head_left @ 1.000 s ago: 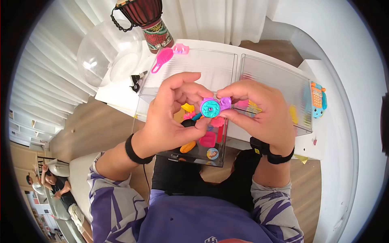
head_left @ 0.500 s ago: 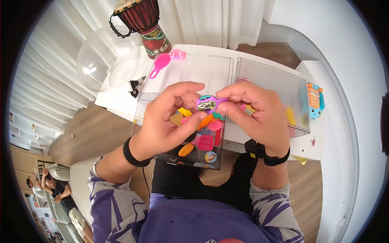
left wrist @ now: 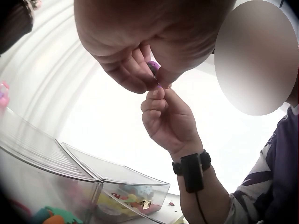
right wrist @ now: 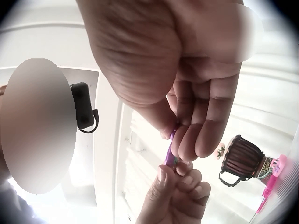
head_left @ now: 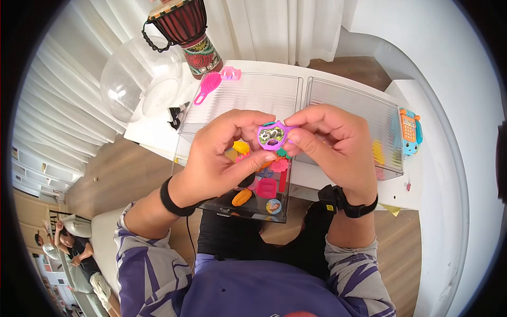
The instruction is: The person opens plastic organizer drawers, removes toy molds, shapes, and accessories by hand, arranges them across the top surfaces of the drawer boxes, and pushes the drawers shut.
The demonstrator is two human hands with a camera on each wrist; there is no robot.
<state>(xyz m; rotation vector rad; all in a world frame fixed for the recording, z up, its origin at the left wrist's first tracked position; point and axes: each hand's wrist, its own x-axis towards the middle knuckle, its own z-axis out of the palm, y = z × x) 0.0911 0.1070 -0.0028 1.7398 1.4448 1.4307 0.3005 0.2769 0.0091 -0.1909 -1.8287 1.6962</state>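
A small purple plastic toy (head_left: 272, 136) with an oval patterned picture on its face is held up in front of the chest, a bit of teal showing behind its top edge. My right hand (head_left: 338, 145) pinches its right end between thumb and index finger. On the other side my left hand (head_left: 211, 153) has its curled fingers and thumb about the toy's left part. In the left wrist view the purple toy (left wrist: 154, 66) shows between the left fingers and thumb. Below the hands is an open clear drawer (head_left: 248, 214) holding a pink tray (head_left: 266, 187) and an orange oval piece (head_left: 241, 197).
Clear ribbed boxes (head_left: 253, 92) stand on the white table, with a pink hairbrush (head_left: 208, 84) on the left one. A drum (head_left: 200, 53) and a transparent dome (head_left: 124, 79) stand at the back left. At the right sits a toy phone (head_left: 410, 129).
The purple toy has been turned over: its teal round side faced up earlier, and now its patterned oval face does. Both hands stay around it in nearly the same place.
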